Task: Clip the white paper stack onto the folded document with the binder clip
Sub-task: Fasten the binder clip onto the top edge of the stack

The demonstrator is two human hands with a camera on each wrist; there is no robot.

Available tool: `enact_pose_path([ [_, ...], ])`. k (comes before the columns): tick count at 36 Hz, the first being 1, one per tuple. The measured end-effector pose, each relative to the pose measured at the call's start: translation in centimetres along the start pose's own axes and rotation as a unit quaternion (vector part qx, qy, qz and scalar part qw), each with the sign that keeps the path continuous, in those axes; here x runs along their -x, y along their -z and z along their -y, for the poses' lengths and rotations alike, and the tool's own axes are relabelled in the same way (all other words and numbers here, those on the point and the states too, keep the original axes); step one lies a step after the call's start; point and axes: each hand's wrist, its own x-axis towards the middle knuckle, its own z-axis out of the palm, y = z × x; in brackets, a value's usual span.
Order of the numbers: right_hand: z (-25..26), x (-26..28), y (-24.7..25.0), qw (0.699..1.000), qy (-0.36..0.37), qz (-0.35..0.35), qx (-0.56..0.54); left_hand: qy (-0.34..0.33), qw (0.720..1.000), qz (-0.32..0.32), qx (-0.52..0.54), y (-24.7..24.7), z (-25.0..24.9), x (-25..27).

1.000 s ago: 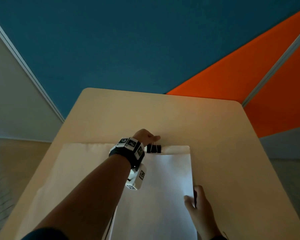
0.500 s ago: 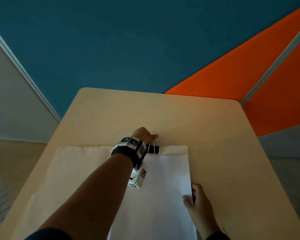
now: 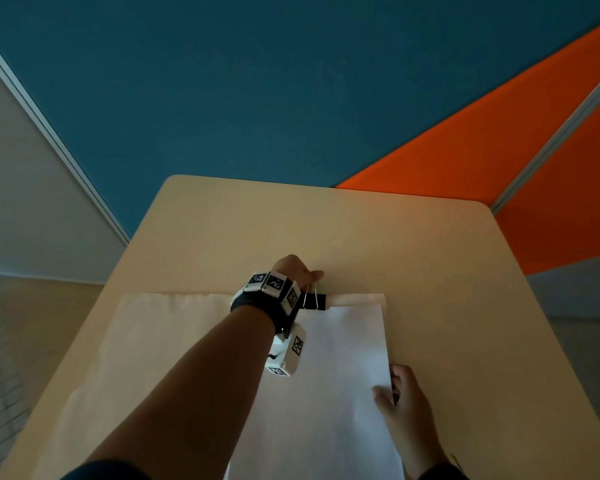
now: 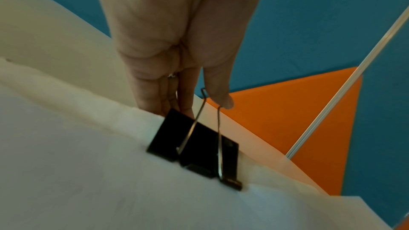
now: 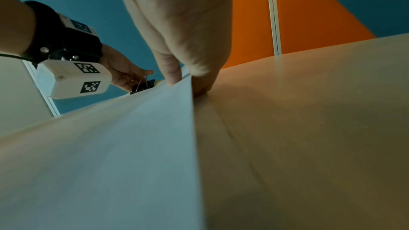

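A black binder clip (image 3: 315,301) (image 4: 194,148) sits on the far edge of the white paper stack (image 3: 340,368) and the cream folded document (image 3: 160,341) beneath it. My left hand (image 3: 309,282) (image 4: 199,104) is over the clip. Its thumb presses one raised wire handle (image 4: 210,111) and its fingers reach down behind the clip body. My right hand (image 3: 391,389) (image 5: 188,83) pinches the stack's right edge, thumb on top and fingers at the edge by the table. The clip (image 5: 142,86) also shows small in the right wrist view.
The papers lie on a beige table (image 3: 326,230) whose far edge meets blue (image 3: 257,98) and orange (image 3: 499,150) partition walls. Bare tabletop stretches beyond the clip and to the right of the stack (image 3: 482,341).
The clip's wire handle now stands higher against my left thumb. The clip, the papers and my right hand's pinch stay almost where they were.
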Motion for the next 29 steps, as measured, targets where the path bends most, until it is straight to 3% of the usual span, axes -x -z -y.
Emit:
enact_pose_path([
  [29,-0.4,-1.1,-1.5,0.997,-0.024,-0.058,-0.041,0.014,1.000,0.012,-0.011,-0.1,0.0,-0.4],
])
